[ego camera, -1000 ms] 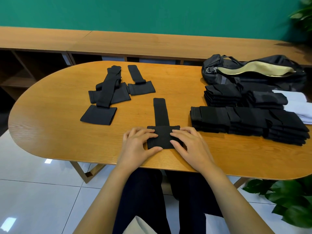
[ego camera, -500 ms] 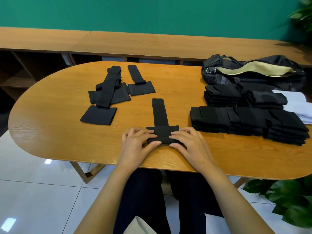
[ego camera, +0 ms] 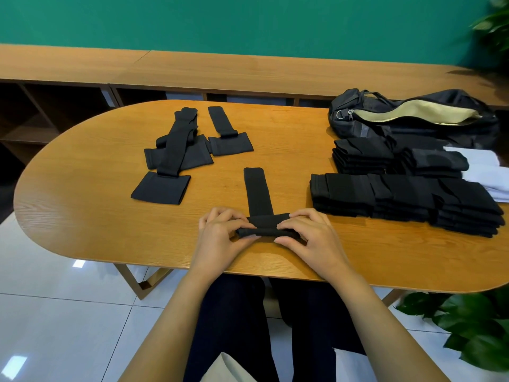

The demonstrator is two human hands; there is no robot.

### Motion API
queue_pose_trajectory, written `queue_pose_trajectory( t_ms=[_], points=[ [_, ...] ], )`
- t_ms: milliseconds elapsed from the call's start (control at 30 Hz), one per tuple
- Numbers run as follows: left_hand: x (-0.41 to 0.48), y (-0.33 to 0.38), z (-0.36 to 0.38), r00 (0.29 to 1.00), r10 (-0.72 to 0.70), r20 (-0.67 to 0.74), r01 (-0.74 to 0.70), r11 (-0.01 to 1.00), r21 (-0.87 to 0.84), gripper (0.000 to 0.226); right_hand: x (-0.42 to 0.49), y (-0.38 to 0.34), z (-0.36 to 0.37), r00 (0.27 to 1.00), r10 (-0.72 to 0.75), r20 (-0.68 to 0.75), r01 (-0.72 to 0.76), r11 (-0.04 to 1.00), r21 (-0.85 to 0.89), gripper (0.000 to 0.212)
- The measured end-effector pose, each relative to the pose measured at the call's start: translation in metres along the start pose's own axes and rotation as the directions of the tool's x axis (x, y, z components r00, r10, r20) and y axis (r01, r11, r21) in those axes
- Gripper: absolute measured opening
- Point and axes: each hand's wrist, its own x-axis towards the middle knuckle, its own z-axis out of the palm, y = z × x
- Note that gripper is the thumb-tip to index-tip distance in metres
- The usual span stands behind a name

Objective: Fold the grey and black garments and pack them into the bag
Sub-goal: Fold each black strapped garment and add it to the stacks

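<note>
Pinching the doubled-over end of the black garment from both sides, the left hand and right hand have it between them, close to the table's near edge. Left fingers curl over the fold's left end with the thumb against its near side. The right fingers and thumb nip the right end the same way, so both hands are closed on cloth. The wide part is a low, thick band lying crosswise, and the narrow strap runs straight away from it toward the far side, flat on the wood.

Bare table stretches left of the hands, out to the rounded left end, and a strip of wood shows on either side of the strap. On the right, a long row of folded black stacks sits near the right hand, not touching it, with a shorter row behind. Far right, the dark bag lies on its side, pale lining showing, right behind that rear row. White cloth pokes out at the right border.

Far left, unfolded black pieces lie overlapped, with a single piece just beside them. A leafy plant stands below the table's near right edge.
</note>
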Motion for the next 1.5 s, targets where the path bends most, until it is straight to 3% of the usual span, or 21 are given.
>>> queue_pose_trajectory(
  t_ms=[100, 233, 400, 600, 700, 867, 933, 1033, 1200, 1367, 1500],
  points=[
    [0.0, -0.0002, -0.0005, 1.0, -0.012, -0.019, 0.011, 0.999, -0.042, 0.04, 0.0007, 0.0026, 0.0015, 0.999, 0.01, 0.032, -0.009, 1.0, -0.027, 0.04],
    [0.0005, 0.0016, -0.0013, 1.0, -0.023, -0.021, 0.021, 0.996, -0.081, 0.035, 0.0004, 0.0039, 0.0025, 1.0, 0.03, 0.006, -0.03, 0.999, -0.02, 0.029],
    [0.0008, -0.0009, -0.0006, 0.999, -0.037, -0.028, 0.036, 0.998, -0.05, 0.043, -0.0021, 0.0046, 0.0033, 0.991, 0.137, 0.009, -0.137, 0.991, -0.001, 0.031],
    [-0.0004, -0.001, -0.0017, 0.997, -0.058, -0.044, 0.053, 0.993, -0.109, 0.036, 0.002, 0.0014, -0.0002, 0.996, 0.086, 0.034, -0.084, 0.995, -0.043, 0.026],
    [-0.0007, 0.0009, -0.0026, 0.99, -0.126, -0.06, 0.118, 0.986, -0.114, 0.044, 0.0016, 0.0009, -0.0009, 0.994, 0.108, 0.024, -0.107, 0.993, -0.041, 0.021],
    [-0.0008, 0.0025, -0.0039, 0.99, -0.096, -0.105, 0.093, 0.995, -0.034, 0.009, 0.0017, 0.0, -0.002, 0.965, 0.253, 0.068, -0.253, 0.968, -0.01, 0.025],
    [-0.0014, 0.0019, -0.003, 0.983, -0.125, -0.135, 0.121, 0.992, -0.035, 0.015, 0.002, 0.0011, -0.0008, 0.959, 0.278, 0.058, -0.277, 0.961, -0.017, 0.025],
    [-0.0024, 0.001, -0.003, 0.976, -0.162, -0.146, 0.154, 0.986, -0.067, 0.043, 0.0019, 0.0, -0.0013, 0.958, 0.285, 0.029, -0.284, 0.958, -0.027, 0.023],
    [-0.0027, 0.0006, -0.0027, 0.974, -0.181, -0.138, 0.17, 0.982, -0.082, 0.06, 0.0017, 0.0011, -0.0014, 0.968, 0.246, -0.039, -0.247, 0.969, -0.027, 0.018],
    [-0.0025, 0.0021, -0.0032, 0.975, -0.186, -0.124, 0.179, 0.981, -0.069, 0.066, 0.0007, 0.0031, 0.0008, 0.963, 0.267, -0.041, -0.266, 0.964, 0.015, 0.043],
    [-0.0026, 0.0048, -0.0024, 0.975, -0.189, -0.121, 0.187, 0.982, -0.028, 0.064, 0.0022, 0.0021, 0.0014, 0.969, 0.244, -0.035, -0.244, 0.97, 0.006, 0.049]
  ],
)
